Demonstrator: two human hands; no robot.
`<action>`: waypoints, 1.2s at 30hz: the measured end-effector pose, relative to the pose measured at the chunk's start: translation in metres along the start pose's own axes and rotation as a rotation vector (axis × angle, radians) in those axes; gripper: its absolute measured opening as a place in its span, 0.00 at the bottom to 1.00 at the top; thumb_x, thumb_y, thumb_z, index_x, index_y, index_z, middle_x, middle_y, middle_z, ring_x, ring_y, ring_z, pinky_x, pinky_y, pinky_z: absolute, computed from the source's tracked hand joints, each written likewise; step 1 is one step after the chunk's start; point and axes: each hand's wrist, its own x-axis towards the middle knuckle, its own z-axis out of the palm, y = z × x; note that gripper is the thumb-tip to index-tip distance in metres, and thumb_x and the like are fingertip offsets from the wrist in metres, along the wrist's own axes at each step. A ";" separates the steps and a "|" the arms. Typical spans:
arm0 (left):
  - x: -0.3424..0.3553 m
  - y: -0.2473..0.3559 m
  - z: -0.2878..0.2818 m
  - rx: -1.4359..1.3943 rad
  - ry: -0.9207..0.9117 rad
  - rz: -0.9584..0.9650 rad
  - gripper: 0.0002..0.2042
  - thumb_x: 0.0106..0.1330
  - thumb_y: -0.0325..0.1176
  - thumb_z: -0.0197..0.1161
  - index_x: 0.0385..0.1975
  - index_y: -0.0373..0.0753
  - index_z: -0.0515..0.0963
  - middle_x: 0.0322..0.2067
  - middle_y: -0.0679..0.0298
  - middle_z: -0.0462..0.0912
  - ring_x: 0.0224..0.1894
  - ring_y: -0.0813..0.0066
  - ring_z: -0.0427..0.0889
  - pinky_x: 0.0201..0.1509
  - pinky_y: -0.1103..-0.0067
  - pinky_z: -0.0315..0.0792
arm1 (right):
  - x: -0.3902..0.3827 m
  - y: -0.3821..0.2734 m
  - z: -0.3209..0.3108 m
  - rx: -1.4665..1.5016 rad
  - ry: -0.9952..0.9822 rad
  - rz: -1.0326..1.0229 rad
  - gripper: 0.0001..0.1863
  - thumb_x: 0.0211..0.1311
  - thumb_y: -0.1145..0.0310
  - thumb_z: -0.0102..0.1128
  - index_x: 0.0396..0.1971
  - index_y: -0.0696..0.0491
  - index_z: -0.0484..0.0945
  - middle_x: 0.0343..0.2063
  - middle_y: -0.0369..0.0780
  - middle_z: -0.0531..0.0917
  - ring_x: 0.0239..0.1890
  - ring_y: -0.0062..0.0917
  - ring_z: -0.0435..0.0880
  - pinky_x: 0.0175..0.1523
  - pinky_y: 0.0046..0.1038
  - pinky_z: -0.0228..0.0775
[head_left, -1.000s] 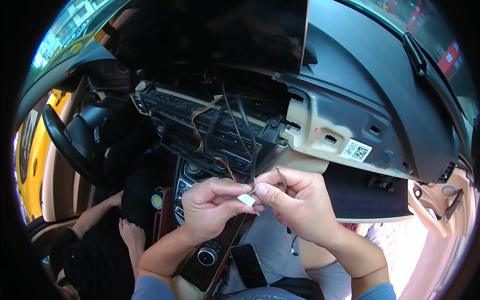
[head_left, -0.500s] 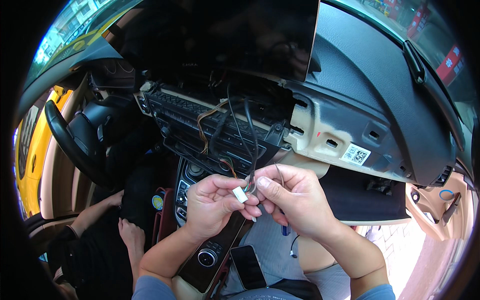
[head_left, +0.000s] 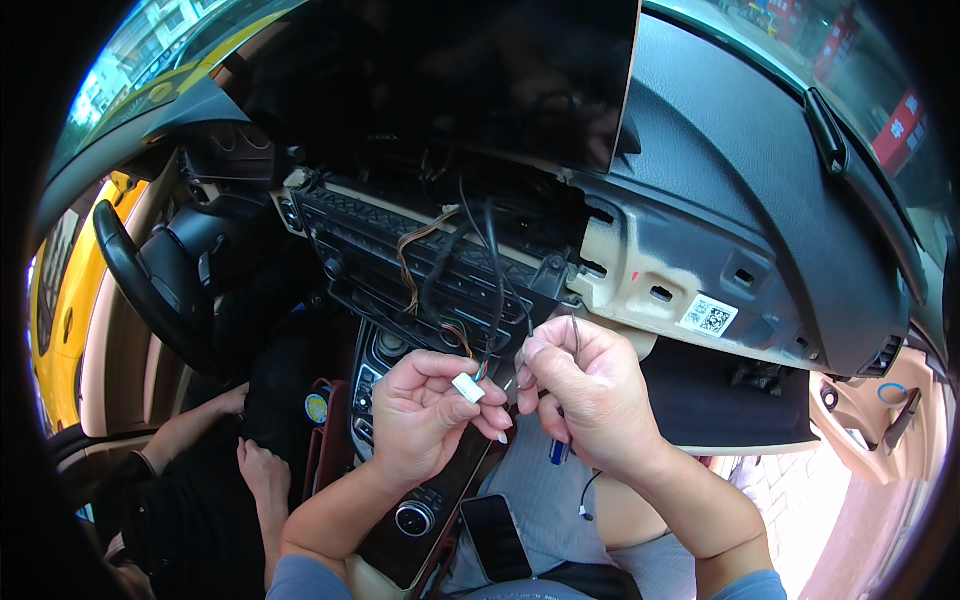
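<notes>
My left hand (head_left: 410, 420) pinches a small white connector (head_left: 467, 388), with coloured wires (head_left: 464, 340) running into it from the dash. A little to its right, my right hand (head_left: 600, 390) is closed on a thin dark wire (head_left: 520, 310) near its end; a blue-handled tool (head_left: 558, 450) shows below its fingers. Black cables (head_left: 492, 250) hang from the opened dashboard above both hands, and a loose brown wire bundle (head_left: 410, 260) loops over the control panel (head_left: 350, 220).
A large dark screen (head_left: 440, 80) overhangs the opening; bare dash trim (head_left: 620, 260) is at right. A steering wheel (head_left: 130, 280) is at left, above another person's hands (head_left: 262, 470). The centre console (head_left: 400, 540) and a phone (head_left: 497, 540) lie below; an open door (head_left: 870, 420) is at right.
My hands have moved apart: the right one up and right with the dark wire, the left slightly left with the white connector. The blue handle has come more into view.
</notes>
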 end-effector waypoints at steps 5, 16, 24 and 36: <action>0.006 0.006 0.000 0.107 0.087 0.052 0.18 0.75 0.20 0.65 0.62 0.27 0.74 0.48 0.39 0.87 0.45 0.52 0.93 0.45 0.66 0.93 | -0.002 -0.005 -0.002 0.000 0.006 0.019 0.08 0.79 0.70 0.61 0.39 0.59 0.77 0.32 0.42 0.85 0.24 0.17 0.84 0.19 0.14 0.64; -0.004 0.018 0.000 0.213 0.156 0.063 0.18 0.78 0.19 0.59 0.66 0.27 0.73 0.50 0.42 0.87 0.48 0.56 0.92 0.45 0.69 0.92 | -0.009 -0.001 -0.015 0.108 -0.021 0.037 0.07 0.75 0.72 0.67 0.42 0.61 0.82 0.34 0.44 0.89 0.26 0.17 0.86 0.19 0.13 0.67; -0.005 0.019 -0.003 0.313 0.196 -0.114 0.18 0.78 0.20 0.60 0.65 0.28 0.74 0.50 0.44 0.88 0.49 0.59 0.92 0.47 0.71 0.91 | -0.002 0.000 -0.018 0.074 -0.091 0.059 0.09 0.74 0.73 0.69 0.46 0.62 0.82 0.34 0.41 0.89 0.26 0.13 0.84 0.22 0.12 0.67; -0.008 0.025 0.000 0.337 0.181 -0.202 0.11 0.72 0.21 0.63 0.49 0.35 0.72 0.41 0.49 0.87 0.45 0.57 0.92 0.46 0.70 0.90 | 0.009 0.007 -0.015 0.042 -0.143 0.096 0.06 0.70 0.74 0.68 0.42 0.58 0.83 0.27 0.34 0.83 0.21 0.11 0.76 0.22 0.14 0.65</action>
